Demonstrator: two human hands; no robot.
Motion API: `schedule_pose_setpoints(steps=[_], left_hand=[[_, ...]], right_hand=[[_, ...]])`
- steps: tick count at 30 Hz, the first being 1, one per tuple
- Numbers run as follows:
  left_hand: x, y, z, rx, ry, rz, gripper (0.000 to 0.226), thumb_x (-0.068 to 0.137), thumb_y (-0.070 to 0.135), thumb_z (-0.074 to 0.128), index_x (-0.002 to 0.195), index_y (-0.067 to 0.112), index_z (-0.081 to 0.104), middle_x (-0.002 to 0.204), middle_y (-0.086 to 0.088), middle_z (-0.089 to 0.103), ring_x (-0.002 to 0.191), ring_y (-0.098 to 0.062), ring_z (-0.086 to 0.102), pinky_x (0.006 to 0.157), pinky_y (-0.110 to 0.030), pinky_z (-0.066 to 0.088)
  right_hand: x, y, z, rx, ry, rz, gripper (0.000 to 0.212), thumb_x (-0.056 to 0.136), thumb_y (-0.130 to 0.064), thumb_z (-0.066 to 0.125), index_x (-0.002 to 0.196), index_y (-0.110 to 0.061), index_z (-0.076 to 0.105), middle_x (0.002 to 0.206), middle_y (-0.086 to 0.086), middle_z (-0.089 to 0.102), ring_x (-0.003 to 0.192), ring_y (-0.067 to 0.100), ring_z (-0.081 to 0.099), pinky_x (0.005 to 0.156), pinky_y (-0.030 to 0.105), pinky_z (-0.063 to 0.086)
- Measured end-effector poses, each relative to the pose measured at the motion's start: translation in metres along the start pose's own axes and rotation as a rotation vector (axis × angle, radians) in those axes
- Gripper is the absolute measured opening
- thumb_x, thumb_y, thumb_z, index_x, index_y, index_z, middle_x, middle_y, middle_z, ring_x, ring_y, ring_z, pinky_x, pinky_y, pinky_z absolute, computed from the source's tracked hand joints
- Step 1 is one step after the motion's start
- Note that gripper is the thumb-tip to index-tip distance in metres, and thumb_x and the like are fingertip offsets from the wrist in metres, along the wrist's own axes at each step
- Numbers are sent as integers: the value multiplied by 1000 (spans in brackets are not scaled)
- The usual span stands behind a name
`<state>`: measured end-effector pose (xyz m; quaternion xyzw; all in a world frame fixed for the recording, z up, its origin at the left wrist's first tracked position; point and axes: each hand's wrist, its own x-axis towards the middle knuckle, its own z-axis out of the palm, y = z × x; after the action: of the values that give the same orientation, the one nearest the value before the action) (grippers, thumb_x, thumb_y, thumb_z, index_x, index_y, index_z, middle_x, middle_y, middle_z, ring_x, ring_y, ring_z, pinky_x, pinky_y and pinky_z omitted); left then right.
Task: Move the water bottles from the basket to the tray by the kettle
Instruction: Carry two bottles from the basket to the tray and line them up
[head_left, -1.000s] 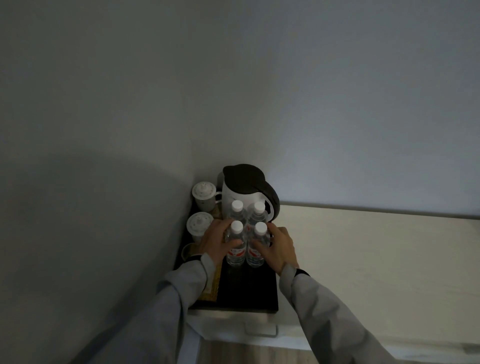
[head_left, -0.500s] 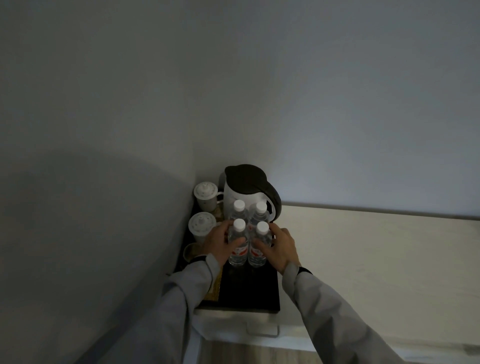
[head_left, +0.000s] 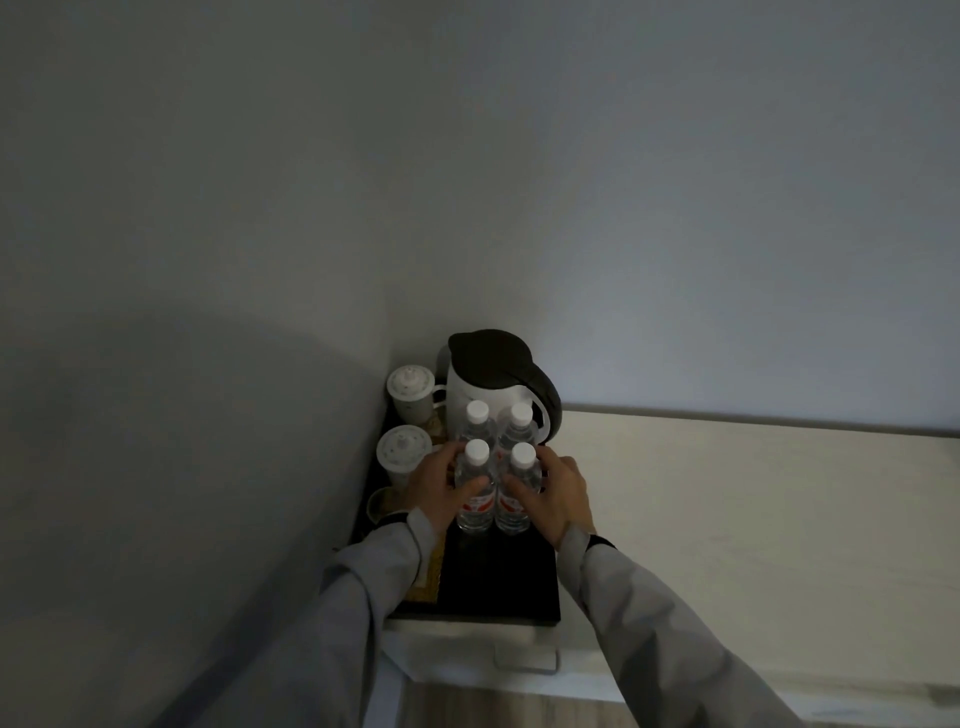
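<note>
bottles (head_left: 493, 467): four upright, clustered on black tray (head_left: 519, 587) before kettle (head_left: 493, 374) | left hand (head_left: 441, 491) and right hand (head_left: 558, 493) cup front pair, likely squaring them | basket unseen

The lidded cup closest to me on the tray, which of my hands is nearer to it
Left. Your left hand sits just right of the near lidded cup, gripping the front-left bottle. Your right hand is beyond both front bottles, holding the front-right bottle.
</note>
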<state>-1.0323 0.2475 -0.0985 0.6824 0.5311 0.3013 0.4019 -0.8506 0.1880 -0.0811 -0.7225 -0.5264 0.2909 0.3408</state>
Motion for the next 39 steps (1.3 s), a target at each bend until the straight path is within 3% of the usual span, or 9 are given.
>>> schedule_pose_setpoints(steps=[6,10,13,27,32,39], left_hand=[[-1,1,1,11,11,-14,48,78,31,80,120,25,59,113,-1,68,101,-18,63,85,-37,54],[0,1,1,18,3,-17,50,79,31,79,123,23,58,115,-3,66,101,-18,62,81,-31,50],[0,1,1,11,2,-15,51,79,28,79,124,19,58,116,-5,67,103,-20,63,84,-35,53],[-4,3,0,-50,6,-22,47,80,22,80,121,16,58,117,-8,66,107,-24,63,90,-45,54],[-2,3,-2,-13,-16,-12,47,79,26,80,122,21,59,113,-2,66,104,-19,62,83,-33,51],[-2,4,-5,-11,-35,18,50,81,23,79,126,18,58,119,-8,65,109,-23,62,92,-43,53]], right_hand=[[-2,2,0,8,-9,13,53,80,-40,75,128,-29,55,111,13,55,107,35,56,84,31,44],[-1,0,-5,22,-45,5,56,77,-43,76,127,-30,54,112,10,54,107,34,59,91,40,52],[-2,1,-7,37,-73,2,61,75,-39,78,130,-30,53,113,11,54,107,35,60,95,47,52],[-3,0,-7,23,-63,-25,58,77,-38,77,129,-31,54,111,11,55,105,34,60,93,44,52],[-2,0,-9,13,-80,-36,57,78,-38,77,129,-29,54,113,11,56,107,33,59,94,44,51],[-4,-1,-8,20,-75,-36,58,79,-39,76,131,-31,52,111,10,54,107,34,58,94,46,52]])
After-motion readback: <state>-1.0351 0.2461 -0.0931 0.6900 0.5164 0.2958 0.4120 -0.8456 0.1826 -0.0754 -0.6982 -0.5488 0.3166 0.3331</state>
